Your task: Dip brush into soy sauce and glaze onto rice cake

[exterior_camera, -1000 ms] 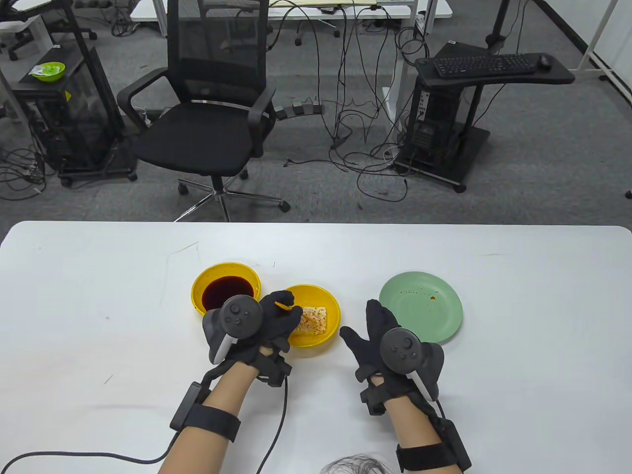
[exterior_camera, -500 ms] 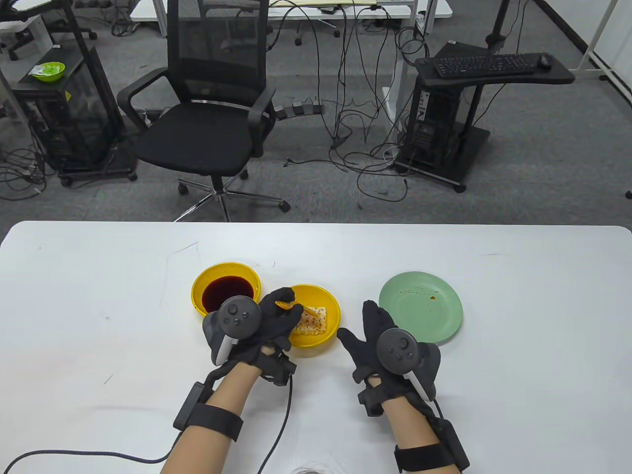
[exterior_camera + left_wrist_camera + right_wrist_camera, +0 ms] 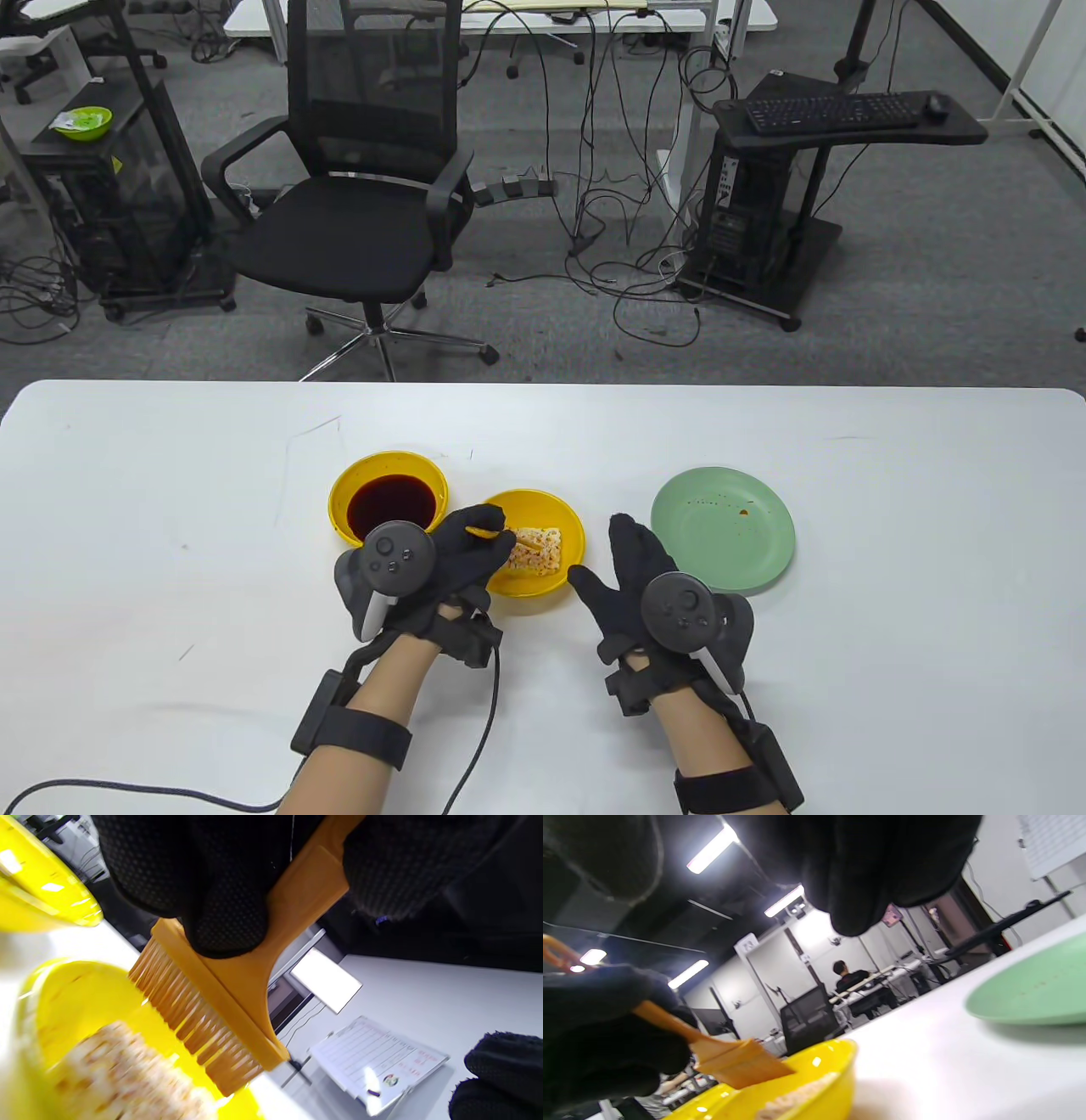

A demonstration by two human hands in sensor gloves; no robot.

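A: Brush (image 3: 237, 984) first: where is it?

B: In the left hand (image 3: 441, 564). The gloved fingers (image 3: 229, 912) pinch the orange handle just above the head, and the bristles slope down into the nearer yellow bowl (image 3: 568, 522).

A: And the rice cake (image 3: 536, 550)?

B: It lies in that same bowl, directly under the bristles. From the left wrist view the bristle tips sit just over the cake's top; whether they touch it I cannot tell, the cake is blurred there.

A: So the left grip is closed around the brush?

B: Yes, fingers curled tight on the handle, thumb side and fingertips on opposite faces.

A: The soy sauce (image 3: 390, 503)?

B: Dark liquid in a second yellow bowl (image 3: 339, 501), touching or nearly touching the first, on the far-left side of it. The left hand's tracker sits just in front of it.

A: The right hand (image 3: 632, 577)?

B: Flat and spread, fingers extended, holding nothing. It hovers or rests on the white table (image 3: 891, 611) just right of the rice cake bowl, between that bowl and a green plate (image 3: 721, 518) with a few brown specks.
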